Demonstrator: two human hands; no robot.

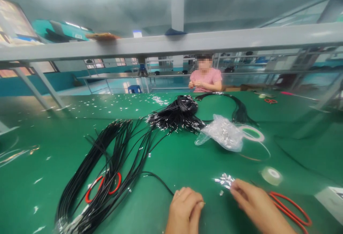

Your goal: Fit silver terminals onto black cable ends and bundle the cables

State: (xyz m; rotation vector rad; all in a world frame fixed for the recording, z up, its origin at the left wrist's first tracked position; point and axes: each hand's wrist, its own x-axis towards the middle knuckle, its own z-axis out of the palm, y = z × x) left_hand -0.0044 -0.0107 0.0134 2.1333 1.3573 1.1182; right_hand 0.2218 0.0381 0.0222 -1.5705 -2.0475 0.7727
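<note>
At six o'clock, nearest the camera, the left hand rests on the green bench with its fingers curled inward, pinching the end of a thin black cord that runs off toward nine o'clock; the cord is slim, smooth and round, matte black against the glossy bench top. Just to its right, at about five o'clock, the right hand reaches forward with fingertips drawn together at the edge of a small heap of metal clasps; whether it grips one of them I cannot tell. The clasps are tiny, silvery, short tube-like pieces, bright and shiny, lying loose on the bench. Under the right wrist lies a pair of scissors with red looped handles. At three o'clock from the clasps sits a small roll of clear tape. At eight o'clock a thick bundle of black cords sweeps in long loops, with a red ring lying among them. Farther out, near twelve o'clock, a second tangled coil of black cords shows silver tips, and beside it at one o'clock lies a crinkled clear plastic bag of silver parts, next to a flat white-and-green tape ring. Silver bits speckle the far bench. Beyond it, a person in a pink shirt sits with both hands together.
</note>
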